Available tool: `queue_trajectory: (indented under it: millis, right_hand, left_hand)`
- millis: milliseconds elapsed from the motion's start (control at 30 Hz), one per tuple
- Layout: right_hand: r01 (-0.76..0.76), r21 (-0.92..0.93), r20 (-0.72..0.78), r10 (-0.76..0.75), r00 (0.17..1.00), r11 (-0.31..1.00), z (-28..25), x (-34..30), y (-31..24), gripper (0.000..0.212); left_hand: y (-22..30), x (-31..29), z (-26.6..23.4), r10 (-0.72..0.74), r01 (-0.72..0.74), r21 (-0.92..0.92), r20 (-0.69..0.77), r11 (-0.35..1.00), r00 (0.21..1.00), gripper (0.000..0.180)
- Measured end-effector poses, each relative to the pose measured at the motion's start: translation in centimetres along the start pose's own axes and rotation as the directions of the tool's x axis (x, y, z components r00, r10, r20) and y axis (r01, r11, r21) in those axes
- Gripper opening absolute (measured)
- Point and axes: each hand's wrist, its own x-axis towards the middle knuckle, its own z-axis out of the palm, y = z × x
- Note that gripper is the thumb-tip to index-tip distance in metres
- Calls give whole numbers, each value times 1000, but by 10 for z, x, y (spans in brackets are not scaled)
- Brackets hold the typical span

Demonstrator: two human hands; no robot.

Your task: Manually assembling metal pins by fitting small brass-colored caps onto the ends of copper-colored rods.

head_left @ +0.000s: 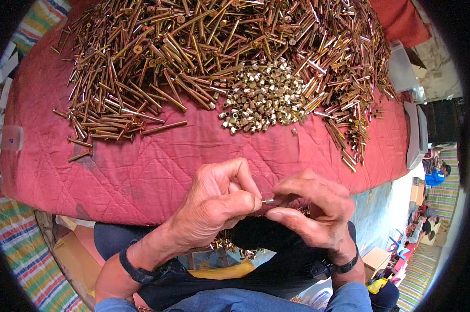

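Bolt: a short brassy end [267, 201] shows between the hands, just beyond the left thumb and forefinger; the rest is hidden in the grip.
Long axis: roughly sideways, the free end pointing right.
Left hand [222, 195]: closed, pinching the bolt between thumb and bent forefinger.
Right hand [318, 205]: half open, fingers curled above and thumb below, the gap facing the bolt's end; it appears to have hold of nothing.
Nearer hand: the left, in contact; the right is just beside the tip.
Tip: paler than the shaft; whether a nut sits there, I cannot tell.
Nut pile [263, 96]: beyond both hands, well apart, on the red cloth [141, 177].
Bolt pile [193, 52]: behind and around the nuts.
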Motion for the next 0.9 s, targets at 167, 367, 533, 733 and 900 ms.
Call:
queue_trajectory:
  millis: [167, 367, 533, 733, 900]
  right_hand:
    - [207, -156, 17, -207, 978, 966, 2, 2, -6, 24]
    - [84, -71, 39, -81, 996, 994, 4, 0, -3, 24]
    - [164, -201, 104, -146, 984, 966, 0, -5, -6, 28]
    - [153, -77, 259, -128, 957, 985, -8, -4, -2, 6]
    - [-80, -498, -345, -113, 932, 863, -26, 13, 25, 9]
  left_hand:
    - [-2, -1, 4, -49, 48, -9, -44, 999, 998, 13]
    - [-4, -1, 1, -39, 39, -66, 8, 997, 999, 5]
    - [-3, -1, 1, -70, 73, -109, 27, 991, 997, 6]
    - [13, -3, -3, -127, 80, 221, 210, 972, 969, 5]
    - [40, -12, -12, 432, -430, 902, 399, -28, 809, 15]
